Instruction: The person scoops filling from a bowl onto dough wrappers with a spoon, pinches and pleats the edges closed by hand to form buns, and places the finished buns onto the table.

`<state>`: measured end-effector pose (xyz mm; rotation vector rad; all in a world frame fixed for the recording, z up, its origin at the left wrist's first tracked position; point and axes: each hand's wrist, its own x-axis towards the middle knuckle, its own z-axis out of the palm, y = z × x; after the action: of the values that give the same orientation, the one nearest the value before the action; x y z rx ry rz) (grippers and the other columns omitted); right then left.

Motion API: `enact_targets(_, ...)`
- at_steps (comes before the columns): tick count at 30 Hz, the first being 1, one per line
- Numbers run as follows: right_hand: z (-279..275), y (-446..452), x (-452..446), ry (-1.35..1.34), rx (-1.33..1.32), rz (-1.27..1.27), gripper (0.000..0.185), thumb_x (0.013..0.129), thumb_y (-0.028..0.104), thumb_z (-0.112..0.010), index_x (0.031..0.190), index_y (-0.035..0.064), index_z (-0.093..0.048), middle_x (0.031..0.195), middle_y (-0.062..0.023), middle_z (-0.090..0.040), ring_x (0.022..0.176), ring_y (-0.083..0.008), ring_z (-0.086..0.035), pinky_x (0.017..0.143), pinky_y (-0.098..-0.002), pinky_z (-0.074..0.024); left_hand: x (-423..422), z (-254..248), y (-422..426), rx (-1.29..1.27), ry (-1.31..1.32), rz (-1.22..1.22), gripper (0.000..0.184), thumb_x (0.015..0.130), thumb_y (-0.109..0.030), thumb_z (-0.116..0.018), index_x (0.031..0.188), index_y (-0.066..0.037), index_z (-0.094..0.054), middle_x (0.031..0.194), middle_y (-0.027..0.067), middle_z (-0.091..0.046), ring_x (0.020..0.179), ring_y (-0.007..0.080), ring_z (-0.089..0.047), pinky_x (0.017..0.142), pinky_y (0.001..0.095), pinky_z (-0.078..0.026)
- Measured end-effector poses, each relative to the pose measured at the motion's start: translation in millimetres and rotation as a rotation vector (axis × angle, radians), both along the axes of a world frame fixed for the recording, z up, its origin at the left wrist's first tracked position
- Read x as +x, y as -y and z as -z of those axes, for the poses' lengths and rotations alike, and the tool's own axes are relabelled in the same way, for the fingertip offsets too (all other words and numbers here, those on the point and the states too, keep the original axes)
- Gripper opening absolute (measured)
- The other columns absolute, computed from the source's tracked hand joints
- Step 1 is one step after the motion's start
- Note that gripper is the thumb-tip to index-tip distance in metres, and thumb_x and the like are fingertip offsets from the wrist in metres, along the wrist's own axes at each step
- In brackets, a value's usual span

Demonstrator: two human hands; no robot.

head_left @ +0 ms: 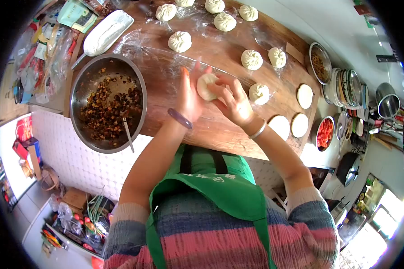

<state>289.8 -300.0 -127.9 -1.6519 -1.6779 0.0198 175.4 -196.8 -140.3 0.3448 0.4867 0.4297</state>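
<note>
Over the wooden board, a pale round dough bun (205, 88) is held between both hands. My left hand (191, 99) supports it from the left, with its fingers pointing up and away. The fingers of my right hand (233, 102) are bent over the bun's right side and pinch its dough; they hide part of it. One pleated bun (259, 94) sits on the board just right of my right hand. Flat round dough wrappers (279, 127) lie farther right. To the left of my left hand, a steel bowl (143, 96) contains chopped dark filling (107, 105) and a spoon (128, 134).
Several pleated buns (180, 41) stand on the floured wooden board (211, 134). A metal scoop (107, 32) with flour lies at the upper left, near plastic bags (49, 54). On the right are a bowl of red chopped pieces (324, 132), another bowl (319, 62) and stacked dishes (345, 87).
</note>
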Motion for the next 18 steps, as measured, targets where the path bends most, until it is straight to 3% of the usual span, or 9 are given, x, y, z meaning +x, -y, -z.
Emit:
enact_targets(5,65.6,-18.2,15.3,0.064,-0.100,-0.020,0.055,0.064,0.005,-0.075,0.117,0.0129,-0.061,0.112,-0.0119,-0.051,0.108,-0.0331,-0.053,0.084,-0.0414,-0.0518,6.0,34.1,-6.0,0.248,-0.210,-0.197,0.075,0.097,-0.062,-0.019,0.150,-0.009,-0.016,0.149,0.0140,-0.034,0.136,0.0253,-0.030,0.113,0.0393,-0.021)
enact_targets(8,62.6,-7.7,10.1,0.153,-0.200,0.038,0.057,0.068,0.010,-0.074,0.123,0.0170,-0.060,0.116,-0.0094,-0.048,0.115,-0.0309,-0.048,0.090,-0.0421,-0.0470,0.3,38.2,8.8,0.469,-0.321,-0.249,0.071,0.099,-0.057,-0.018,0.150,-0.007,-0.015,0.150,0.0174,-0.031,0.138,0.0250,-0.029,0.114,0.0390,-0.019)
enact_targets(12,59.0,-8.4,-0.3,0.246,-0.244,0.090,0.047,0.074,0.013,-0.068,0.120,0.0170,-0.061,0.115,-0.0091,-0.048,0.114,-0.0311,-0.048,0.089,-0.0440,-0.0454,5.9,44.8,10.9,0.557,-0.338,-0.248,0.069,0.100,-0.054,-0.020,0.150,-0.008,-0.015,0.147,0.0181,-0.035,0.134,0.0250,-0.033,0.113,0.0383,-0.021)
enact_targets(15,42.8,-14.5,2.1,0.113,-0.290,0.028,0.047,0.074,0.011,-0.067,0.121,0.0125,-0.059,0.115,-0.0129,-0.052,0.113,-0.0303,-0.051,0.089,-0.0428,-0.0455,4.9,51.6,9.9,0.585,-0.357,-0.233,0.070,0.100,-0.055,-0.022,0.151,-0.008,-0.014,0.147,0.0175,-0.035,0.134,0.0250,-0.034,0.112,0.0385,-0.022)
enact_targets(18,23.5,-12.2,11.6,-0.183,-0.268,0.063,0.046,0.079,0.011,-0.065,0.124,0.0060,-0.054,0.119,-0.0177,-0.055,0.112,-0.0335,-0.053,0.092,-0.0436,-0.0440,1.7,53.9,9.8,0.550,-0.323,-0.217,0.070,0.100,-0.055,-0.024,0.151,-0.008,-0.013,0.148,0.0174,-0.034,0.134,0.0248,-0.034,0.112,0.0383,-0.023)
